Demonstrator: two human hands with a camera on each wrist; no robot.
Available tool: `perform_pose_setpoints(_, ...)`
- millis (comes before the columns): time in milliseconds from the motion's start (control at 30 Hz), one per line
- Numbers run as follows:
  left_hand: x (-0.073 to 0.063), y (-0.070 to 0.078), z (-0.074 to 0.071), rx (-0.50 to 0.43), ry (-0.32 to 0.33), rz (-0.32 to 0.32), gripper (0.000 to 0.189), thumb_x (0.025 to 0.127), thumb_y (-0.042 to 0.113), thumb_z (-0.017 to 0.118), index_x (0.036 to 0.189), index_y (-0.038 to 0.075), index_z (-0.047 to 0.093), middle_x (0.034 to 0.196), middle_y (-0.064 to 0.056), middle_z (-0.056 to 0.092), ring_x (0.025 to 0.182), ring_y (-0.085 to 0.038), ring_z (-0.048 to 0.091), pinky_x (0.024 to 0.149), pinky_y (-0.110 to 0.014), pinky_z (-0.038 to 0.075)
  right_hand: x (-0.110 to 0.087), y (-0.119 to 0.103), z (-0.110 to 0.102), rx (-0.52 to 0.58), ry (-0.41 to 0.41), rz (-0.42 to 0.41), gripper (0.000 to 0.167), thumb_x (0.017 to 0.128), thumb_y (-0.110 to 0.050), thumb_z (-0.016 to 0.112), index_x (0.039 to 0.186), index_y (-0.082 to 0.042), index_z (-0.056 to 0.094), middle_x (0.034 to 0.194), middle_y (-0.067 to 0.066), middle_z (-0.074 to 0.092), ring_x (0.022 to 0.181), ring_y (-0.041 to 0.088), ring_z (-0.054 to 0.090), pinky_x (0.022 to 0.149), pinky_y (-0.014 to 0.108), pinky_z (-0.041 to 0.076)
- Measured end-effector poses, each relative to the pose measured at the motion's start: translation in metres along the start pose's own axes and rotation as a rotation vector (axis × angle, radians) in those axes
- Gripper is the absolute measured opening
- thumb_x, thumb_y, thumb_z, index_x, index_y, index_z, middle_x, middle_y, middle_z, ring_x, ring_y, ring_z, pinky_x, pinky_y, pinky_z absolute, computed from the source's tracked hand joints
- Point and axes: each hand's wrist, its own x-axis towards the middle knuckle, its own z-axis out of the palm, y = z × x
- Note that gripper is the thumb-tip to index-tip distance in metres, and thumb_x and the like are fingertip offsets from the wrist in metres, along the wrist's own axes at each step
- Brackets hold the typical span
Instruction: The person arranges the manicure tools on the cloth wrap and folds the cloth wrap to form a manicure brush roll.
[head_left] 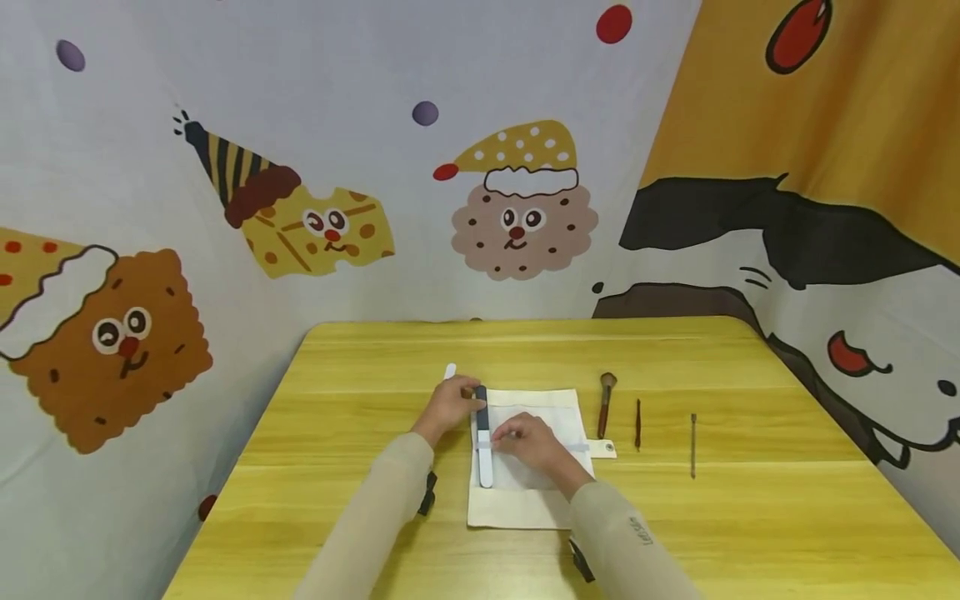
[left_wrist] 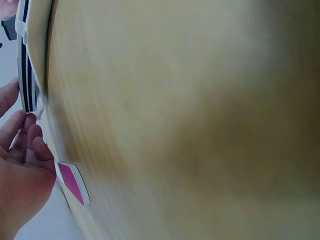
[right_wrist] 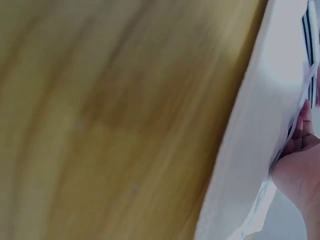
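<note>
A cream fabric pouch [head_left: 517,508] lies unfolded on the table, with a pale elastic band [head_left: 576,447] across its middle. Along its left side runs a nail file [head_left: 485,467], dark grey at the top and white below; its edge shows black and white layers in the left wrist view. My left hand [head_left: 450,404] holds the file's far end between thumb and fingers. Beside the file, my right hand [head_left: 528,442] pinches the elastic band, which passes over the file. Another file [head_left: 450,371], pink and white in the left wrist view [left_wrist: 75,182], lies beyond my left hand.
Right of the pouch lie a fluffy makeup brush [head_left: 604,408], a thin dark red stick tool [head_left: 638,425] and a slim metal tool [head_left: 693,446]. A snap tab [head_left: 602,449] sticks out from the pouch's right edge. Behind the wooden table [head_left: 337,500] hangs a cartoon-printed cloth [head_left: 360,67].
</note>
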Motion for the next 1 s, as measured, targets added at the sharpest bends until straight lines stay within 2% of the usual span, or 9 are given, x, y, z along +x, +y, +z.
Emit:
perform_pose_setpoints(133,0.0,-0.002,0.0,-0.014,-0.002,0.004,0.039,0.091,0.013,0.072,0.128,0.002,0.064,0.126,-0.016,0.062,0.112,-0.031,0.057,0.094,-0.045,0.048,-0.006,-0.002,-0.002,0.023,0.004,0.003,0.007,0.089,-0.021,0.074,0.087,-0.015,0.076,0.098,-0.003,0.064,0.093,0.015,0.054,0.084,0.038,0.044)
perform_pose_setpoints(233,0.001,-0.002,-0.001,-0.024,-0.002,0.01,0.04,0.091,0.011,0.072,0.129,0.0,0.064,0.125,-0.018,0.063,0.112,-0.032,0.058,0.094,-0.045,0.049,-0.014,-0.007,-0.005,0.025,-0.006,-0.017,0.009,0.087,-0.021,0.076,0.086,-0.012,0.076,0.093,-0.004,0.064,0.087,0.014,0.054,0.079,0.035,0.044)
perform_pose_setpoints(367,0.0,-0.001,-0.002,-0.036,-0.005,0.002,0.041,0.091,0.01,0.072,0.129,0.0,0.063,0.124,-0.019,0.063,0.113,-0.033,0.058,0.094,-0.046,0.049,-0.025,-0.014,-0.006,0.006,-0.136,-0.009,0.006,0.086,-0.02,0.078,0.086,-0.014,0.077,0.085,-0.008,0.064,0.079,0.011,0.053,0.071,0.03,0.045)
perform_pose_setpoints(500,0.0,0.0,-0.002,-0.049,-0.007,-0.003,0.04,0.091,0.009,0.072,0.129,-0.001,0.063,0.124,-0.019,0.063,0.113,-0.033,0.057,0.095,-0.046,0.049,-0.032,-0.018,-0.005,-0.068,-0.256,-0.036,0.005,0.085,-0.021,0.079,0.083,-0.017,0.077,0.081,-0.011,0.063,0.076,0.008,0.053,0.069,0.028,0.045)
perform_pose_setpoints(600,0.0,0.001,-0.001,-0.056,-0.011,-0.004,0.04,0.091,0.008,0.072,0.129,-0.001,0.063,0.122,-0.018,0.063,0.112,-0.032,0.057,0.094,-0.045,0.049,-0.034,-0.019,-0.003,-0.156,-0.258,-0.081,0.006,0.083,-0.023,0.08,0.079,-0.02,0.077,0.078,-0.013,0.059,0.074,0.005,0.05,0.068,0.027,0.044)
perform_pose_setpoints(700,-0.001,0.001,-0.001,-0.063,-0.018,-0.008,0.04,0.091,0.008,0.072,0.129,-0.002,0.063,0.121,-0.018,0.063,0.111,-0.032,0.057,0.093,-0.044,0.05,-0.036,-0.018,-0.002,-0.197,-0.246,-0.105,0.007,0.083,-0.023,0.081,0.077,-0.021,0.077,0.076,-0.013,0.056,0.071,0.003,0.048,0.066,0.026,0.042)
perform_pose_setpoints(800,-0.002,0.002,0.0,-0.07,-0.02,-0.02,0.04,0.091,0.008,0.072,0.129,-0.001,0.063,0.121,-0.017,0.063,0.111,-0.031,0.057,0.093,-0.043,0.05,-0.037,-0.017,-0.003,-0.178,-0.247,-0.118,0.008,0.083,-0.021,0.08,0.077,-0.02,0.077,0.076,-0.013,0.055,0.071,0.003,0.047,0.065,0.025,0.041)
perform_pose_setpoints(1000,-0.003,0.003,0.001,-0.075,-0.022,-0.024,0.04,0.092,0.008,0.071,0.13,-0.001,0.062,0.122,-0.017,0.063,0.112,-0.031,0.057,0.094,-0.043,0.049,-0.041,-0.017,-0.008,-0.045,-0.299,-0.092,0.007,0.088,-0.018,0.075,0.083,-0.014,0.076,0.082,-0.009,0.058,0.077,0.008,0.05,0.07,0.027,0.042)
